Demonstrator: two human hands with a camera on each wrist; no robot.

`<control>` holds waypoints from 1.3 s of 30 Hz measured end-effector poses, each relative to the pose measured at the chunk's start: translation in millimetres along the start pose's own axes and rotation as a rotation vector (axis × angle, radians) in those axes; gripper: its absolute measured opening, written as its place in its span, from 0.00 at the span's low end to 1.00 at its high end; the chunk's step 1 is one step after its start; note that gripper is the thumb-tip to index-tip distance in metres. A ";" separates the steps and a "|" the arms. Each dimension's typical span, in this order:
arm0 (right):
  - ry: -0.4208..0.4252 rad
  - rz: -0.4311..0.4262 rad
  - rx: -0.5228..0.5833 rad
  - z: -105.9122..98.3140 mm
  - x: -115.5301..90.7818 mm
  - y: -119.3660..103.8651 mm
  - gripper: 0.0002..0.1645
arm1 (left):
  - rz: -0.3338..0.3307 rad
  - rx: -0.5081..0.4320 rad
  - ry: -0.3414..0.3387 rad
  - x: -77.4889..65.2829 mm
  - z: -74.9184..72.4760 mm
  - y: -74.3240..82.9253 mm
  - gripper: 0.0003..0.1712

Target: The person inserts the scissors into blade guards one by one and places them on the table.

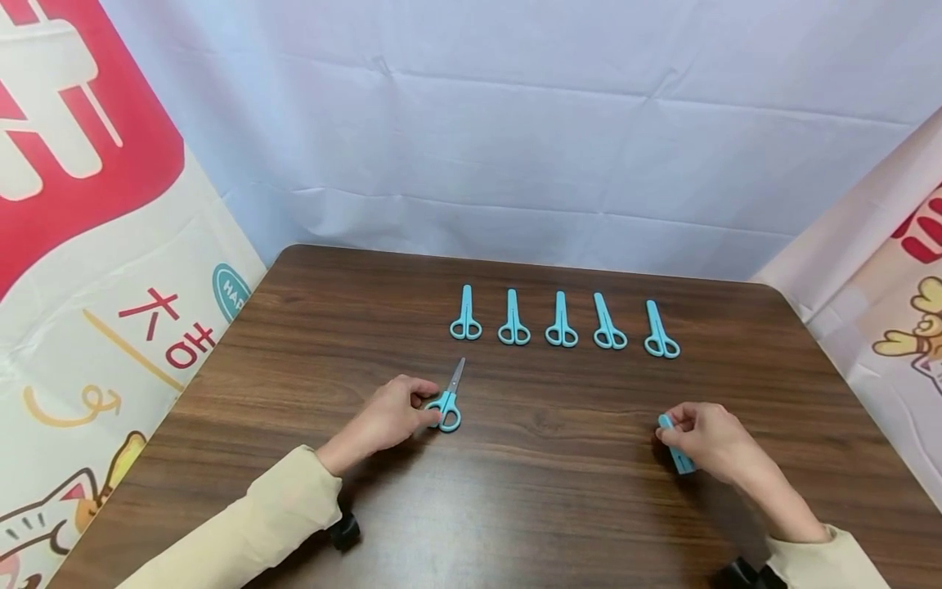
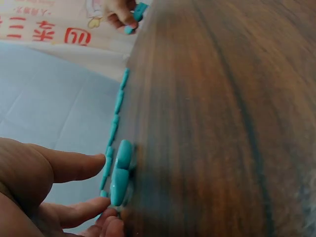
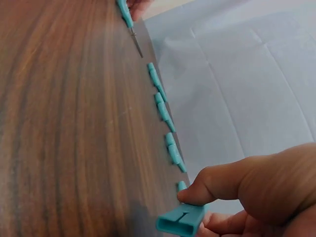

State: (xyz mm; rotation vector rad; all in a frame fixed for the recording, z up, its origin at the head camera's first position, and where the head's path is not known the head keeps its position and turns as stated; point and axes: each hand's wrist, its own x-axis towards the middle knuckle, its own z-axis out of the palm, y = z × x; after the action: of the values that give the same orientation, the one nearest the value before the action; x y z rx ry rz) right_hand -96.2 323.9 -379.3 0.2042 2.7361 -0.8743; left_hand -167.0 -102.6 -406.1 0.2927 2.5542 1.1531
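My left hand (image 1: pixel 386 413) is at the handles of the blue-handled scissors (image 1: pixel 450 402), whose metal blades are bare and point away. The thumb overlaps one handle ring, and the fingers look fairly straight. In the left wrist view the rings of the scissors (image 2: pixel 121 173) are edge-on beside the spread thumb and fingers. Between thumb and fingers, my right hand (image 1: pixel 710 440) pinches a light-blue scissors blade cover (image 1: pixel 679 455). Its slotted, hollow end shows in the right wrist view, where the blade cover (image 3: pixel 182 219) points toward the camera.
Several scissors in blue covers stand in a row toward the table's back, including one at the left end (image 1: pixel 466 315) and one at the right end (image 1: pixel 660 331). The brown wooden table (image 1: pixel 545 474) meets a white cloth backdrop (image 1: pixel 515 147). Printed banners hang at both sides.
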 end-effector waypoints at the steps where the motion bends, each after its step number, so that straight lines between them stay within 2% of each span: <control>1: -0.003 -0.004 0.002 -1.0 -0.2 -0.9 0.13 | 0.002 0.018 0.001 0.4 1.4 0.1 0.22; 9: -0.011 -0.022 0.010 -2.7 -2.4 -5.5 0.12 | 0.047 0.202 0.084 0.1 11.0 2.3 0.25; 20: 0.004 -0.051 0.075 -2.9 -4.3 -8.9 0.13 | 0.079 0.290 0.132 5.7 17.9 4.2 0.16; 25: 0.011 -0.060 0.133 -3.7 -3.9 -8.9 0.14 | 0.065 0.295 0.100 7.8 16.3 6.6 0.16; 29: 0.005 -0.052 0.160 -6.5 -4.1 -8.0 0.17 | 0.022 0.260 0.069 9.8 11.1 9.0 0.16; 34: 0.010 -0.044 0.182 -9.3 -3.5 -8.5 0.20 | -0.006 0.213 0.065 10.6 3.9 10.0 0.13; 39: 0.027 -0.018 0.251 -9.2 -1.9 -8.3 0.23 | -0.012 0.185 0.053 10.4 -1.7 7.6 0.13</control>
State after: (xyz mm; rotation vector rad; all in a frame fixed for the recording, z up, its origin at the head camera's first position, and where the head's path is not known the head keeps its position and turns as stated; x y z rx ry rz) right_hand -98.1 322.5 -367.0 0.2400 2.6496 -1.2281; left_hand -176.9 -95.6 -401.5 0.2927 2.7098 0.9334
